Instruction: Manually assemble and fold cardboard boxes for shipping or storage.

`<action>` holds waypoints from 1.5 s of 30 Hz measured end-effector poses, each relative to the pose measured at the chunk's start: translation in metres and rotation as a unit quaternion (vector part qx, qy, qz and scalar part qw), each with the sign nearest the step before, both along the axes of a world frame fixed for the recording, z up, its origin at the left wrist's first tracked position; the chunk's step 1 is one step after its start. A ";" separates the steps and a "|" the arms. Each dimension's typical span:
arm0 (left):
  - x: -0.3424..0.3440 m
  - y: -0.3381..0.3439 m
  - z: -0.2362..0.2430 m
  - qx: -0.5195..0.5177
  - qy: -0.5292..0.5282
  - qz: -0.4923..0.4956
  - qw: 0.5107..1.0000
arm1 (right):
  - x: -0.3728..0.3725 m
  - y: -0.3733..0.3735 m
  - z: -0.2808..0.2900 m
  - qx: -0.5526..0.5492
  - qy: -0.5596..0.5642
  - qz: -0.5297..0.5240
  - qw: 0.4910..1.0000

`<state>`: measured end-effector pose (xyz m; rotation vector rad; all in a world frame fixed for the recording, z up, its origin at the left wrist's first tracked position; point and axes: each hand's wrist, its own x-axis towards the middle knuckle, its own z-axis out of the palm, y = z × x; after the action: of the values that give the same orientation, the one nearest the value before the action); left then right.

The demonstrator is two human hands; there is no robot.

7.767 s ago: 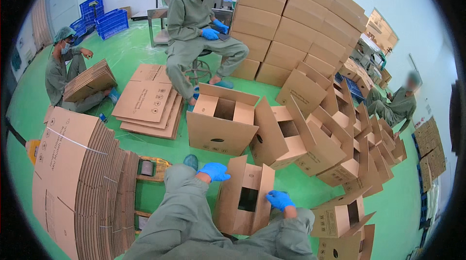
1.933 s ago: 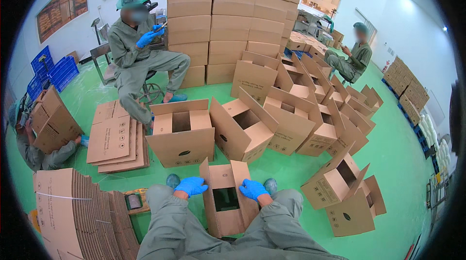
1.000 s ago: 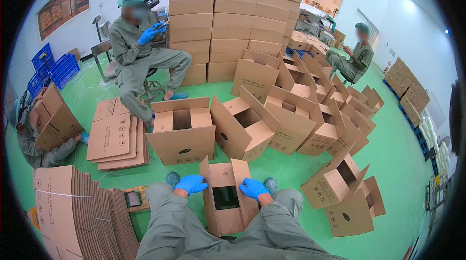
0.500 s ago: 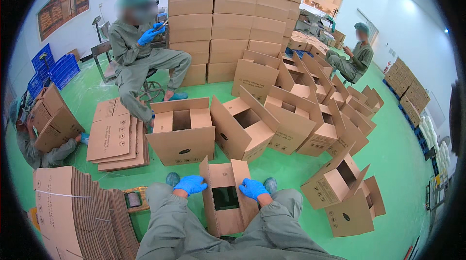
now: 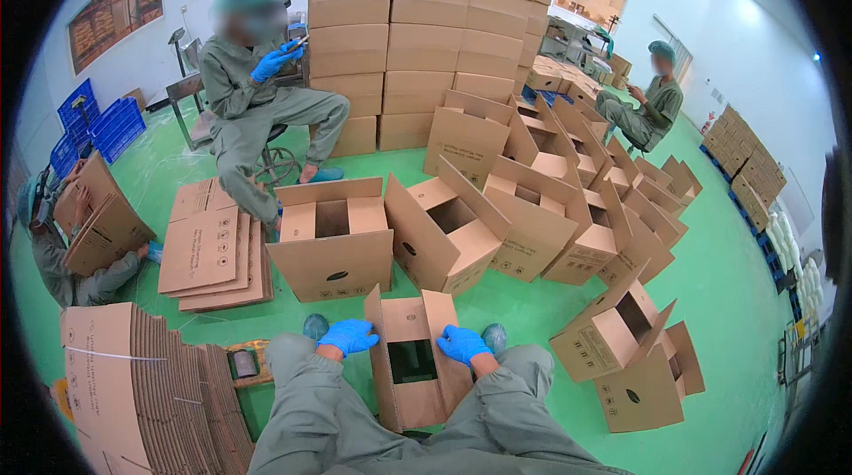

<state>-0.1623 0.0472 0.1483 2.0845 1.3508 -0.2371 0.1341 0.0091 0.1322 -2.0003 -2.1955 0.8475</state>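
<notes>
A cardboard box (image 5: 408,314) stands between my knees, its flaps raised and spread. Dark green shows through the gap in its middle. My left hand (image 5: 350,337), in a blue glove, is closed on the edge of the left flap. On the opposite side my right hand (image 5: 462,345), gloved the same way, has its fingers bent over the right flap's edge. Both thumbs are partly hidden. Just beyond this box, another open box (image 5: 330,264) faces me with a dark oval mark on its front.
A strapped stack of flat cardboard (image 5: 111,386) lies at my left, beside a tape roll (image 5: 242,363). Flat cartons (image 5: 204,249) lie farther off. Open boxes (image 5: 528,244) spread ahead and right, before a tall wall of boxes (image 5: 426,49). Three co-workers sit around; one handles cardboard (image 5: 102,227).
My hands and the box between my knees look unmoved. At the far left, the co-worker's head and hand have shifted, and the cardboard they hold looks more folded together.
</notes>
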 end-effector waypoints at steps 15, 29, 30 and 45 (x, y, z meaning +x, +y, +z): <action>-0.002 0.000 -0.020 0.051 -0.022 0.007 0.998 | 0.001 0.001 -0.003 -0.008 0.002 0.002 1.000; -0.001 -0.001 -0.012 0.037 -0.022 0.010 0.999 | 0.002 0.001 -0.004 -0.001 0.010 0.006 1.000; 0.000 -0.001 -0.011 0.037 -0.025 0.006 0.999 | 0.002 0.001 -0.004 -0.001 0.011 0.006 1.000; -0.001 -0.001 -0.013 0.043 -0.032 0.003 0.999 | 0.001 0.000 -0.003 0.010 0.004 0.002 1.000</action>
<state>-0.1638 0.0466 0.1355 2.1393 1.3514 -0.1110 0.1352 0.0088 0.1291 -1.9816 -2.1952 0.8290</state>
